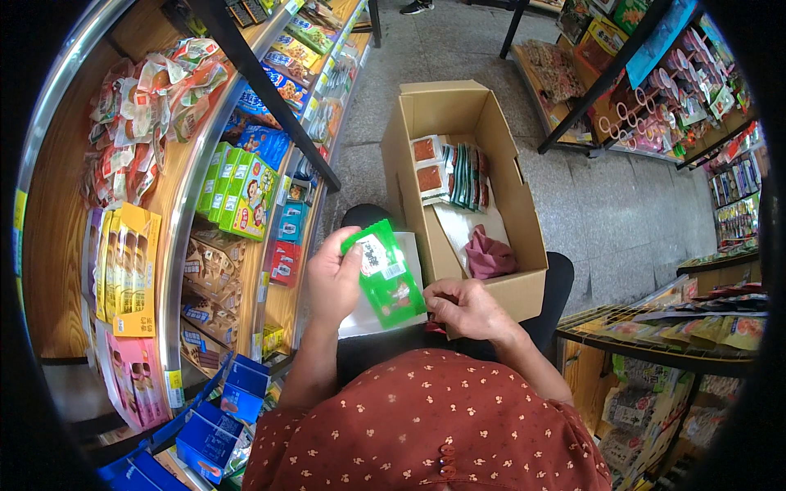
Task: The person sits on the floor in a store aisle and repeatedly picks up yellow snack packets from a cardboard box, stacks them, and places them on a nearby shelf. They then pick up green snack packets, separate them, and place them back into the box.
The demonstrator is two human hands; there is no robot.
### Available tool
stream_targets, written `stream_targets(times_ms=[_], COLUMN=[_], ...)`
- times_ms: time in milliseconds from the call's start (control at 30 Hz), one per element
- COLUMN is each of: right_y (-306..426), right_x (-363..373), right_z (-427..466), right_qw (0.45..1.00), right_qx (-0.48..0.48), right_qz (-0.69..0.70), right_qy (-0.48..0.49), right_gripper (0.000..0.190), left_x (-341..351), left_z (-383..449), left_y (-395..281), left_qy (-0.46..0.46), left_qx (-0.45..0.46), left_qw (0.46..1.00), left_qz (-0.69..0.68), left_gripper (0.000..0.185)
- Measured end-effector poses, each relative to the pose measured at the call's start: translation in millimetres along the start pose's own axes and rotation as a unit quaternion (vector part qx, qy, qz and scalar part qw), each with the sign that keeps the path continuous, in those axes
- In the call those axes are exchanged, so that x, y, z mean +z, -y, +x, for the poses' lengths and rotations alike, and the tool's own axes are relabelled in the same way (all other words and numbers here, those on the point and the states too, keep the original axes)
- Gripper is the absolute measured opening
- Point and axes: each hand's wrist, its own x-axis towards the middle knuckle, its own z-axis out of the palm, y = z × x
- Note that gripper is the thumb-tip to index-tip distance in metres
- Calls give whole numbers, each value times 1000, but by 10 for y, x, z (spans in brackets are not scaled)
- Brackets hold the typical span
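Observation:
My left hand [338, 276] grips the upper left part of a green snack packet [390, 288], thumb on its front, where a printed patch and a small white label show. Near the packet's lower right corner is my right hand [470, 307], its thumb and forefinger pinched together; whether something thin is between them cannot be told. Beyond the hands stands an open cardboard box [513, 294]. Inside it are a row of upright packets [466, 175], flat packets with reddish-brown contents [430, 178] and a crumpled maroon cloth [490, 253]. A white surface lies partly hidden under the green packet.
Shelves on the left hold green boxes [249, 196], wrapped snacks [147, 92] and blue cartons [209, 439]. A wire rack with packets [681, 331] stands at the right. Grey floor tiles [571, 202] surround the box. A person's shoe [417, 7] shows at the top.

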Motion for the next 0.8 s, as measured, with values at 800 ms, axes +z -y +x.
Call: stream_targets(times_ms=[800], right_y=[-37], right_x=[-1031], right_z=[1681], right_qw=[901], right_qx=[8], right_qz=[-386], right_qy=[-198], right_gripper=[34], left_x=[99], left_z=[113], left_y=[217], left_qy=[192], left_qx=[63], left_qw=[913], left_qz=[353], left_gripper=[30])
